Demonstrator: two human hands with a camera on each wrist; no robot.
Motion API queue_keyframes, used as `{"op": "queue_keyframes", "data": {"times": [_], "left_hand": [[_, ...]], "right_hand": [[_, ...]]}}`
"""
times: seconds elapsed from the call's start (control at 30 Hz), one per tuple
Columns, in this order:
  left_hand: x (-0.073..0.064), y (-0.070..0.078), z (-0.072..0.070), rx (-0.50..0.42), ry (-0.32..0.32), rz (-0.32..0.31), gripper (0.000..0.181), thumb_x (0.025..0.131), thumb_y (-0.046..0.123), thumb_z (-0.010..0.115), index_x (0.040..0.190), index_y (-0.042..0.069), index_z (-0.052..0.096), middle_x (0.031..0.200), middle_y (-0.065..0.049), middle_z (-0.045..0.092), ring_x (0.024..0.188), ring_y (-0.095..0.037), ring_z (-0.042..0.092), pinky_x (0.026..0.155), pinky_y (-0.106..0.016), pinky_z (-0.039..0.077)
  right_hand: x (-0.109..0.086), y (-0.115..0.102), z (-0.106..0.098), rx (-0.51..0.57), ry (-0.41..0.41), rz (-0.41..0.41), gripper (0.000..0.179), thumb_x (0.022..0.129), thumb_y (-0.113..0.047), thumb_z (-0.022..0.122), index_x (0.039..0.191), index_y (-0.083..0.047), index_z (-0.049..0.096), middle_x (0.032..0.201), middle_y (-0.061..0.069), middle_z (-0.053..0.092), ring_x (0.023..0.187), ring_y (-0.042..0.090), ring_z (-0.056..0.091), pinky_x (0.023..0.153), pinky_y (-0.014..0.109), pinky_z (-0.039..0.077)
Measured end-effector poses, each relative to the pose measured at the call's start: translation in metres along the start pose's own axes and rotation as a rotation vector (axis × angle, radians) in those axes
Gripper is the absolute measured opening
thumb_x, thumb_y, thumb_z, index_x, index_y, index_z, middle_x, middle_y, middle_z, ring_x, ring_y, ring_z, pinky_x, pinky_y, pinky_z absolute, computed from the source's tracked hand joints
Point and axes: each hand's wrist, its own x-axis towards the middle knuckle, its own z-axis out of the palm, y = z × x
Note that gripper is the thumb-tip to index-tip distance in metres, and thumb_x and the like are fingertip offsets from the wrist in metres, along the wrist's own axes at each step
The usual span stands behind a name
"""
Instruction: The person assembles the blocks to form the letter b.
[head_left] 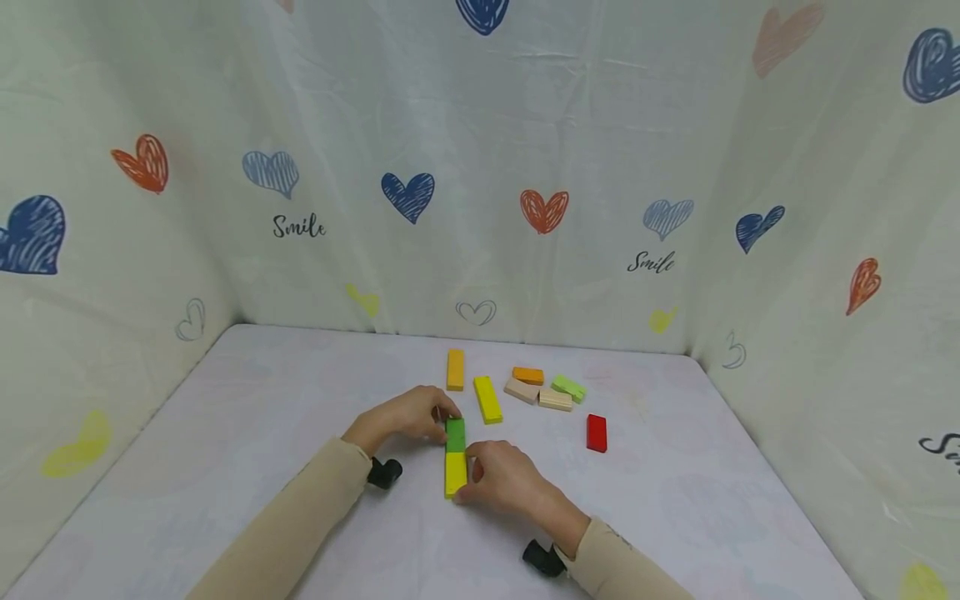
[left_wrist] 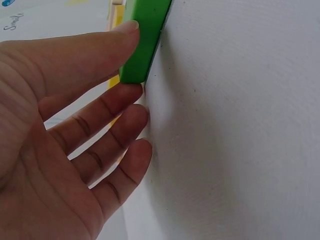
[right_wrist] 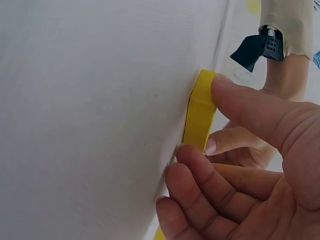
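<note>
A green block and a yellow block lie flat on the table, end to end in one line. My left hand pinches the green block, the thumb on its left side and a fingertip at its far end. In the left wrist view the thumb presses the green block while the other fingers lie loosely bent at the table. The yellow block is held by my right hand, thumb at the near end. The right wrist view shows that thumb against the yellow block, other fingertips close to the tabletop.
Beyond the hands lie an orange-yellow block, another yellow block, an orange block, two wooden blocks and a light green block. A red block lies to the right. Heart-printed curtain surrounds the white table.
</note>
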Motion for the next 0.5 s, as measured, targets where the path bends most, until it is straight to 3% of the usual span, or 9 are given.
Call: {"op": "queue_keyframes", "data": {"times": [0.3,0.5], "left_hand": [[-0.004,-0.005,0.003,-0.018,0.037,-0.017,0.039,0.078,0.010,0.079,0.115,0.013,0.067,0.097,0.004,0.061,0.089,-0.016,0.053,0.084,-0.032,0.050],[-0.019,-0.002,0.008,0.004,0.089,-0.036,0.039,0.080,0.015,0.078,0.117,0.013,0.066,0.101,0.001,0.060,0.093,-0.019,0.053,0.087,-0.036,0.049]], "right_hand": [[-0.003,0.003,-0.008,0.026,-0.020,0.021,0.058,0.073,-0.039,0.082,0.118,-0.007,0.064,0.069,-0.006,0.057,0.063,0.013,0.052,0.056,0.025,0.044],[0.000,0.015,-0.019,0.035,-0.019,-0.015,0.054,0.077,-0.036,0.080,0.121,-0.009,0.063,0.075,-0.007,0.057,0.069,0.013,0.053,0.061,0.025,0.047]]}}
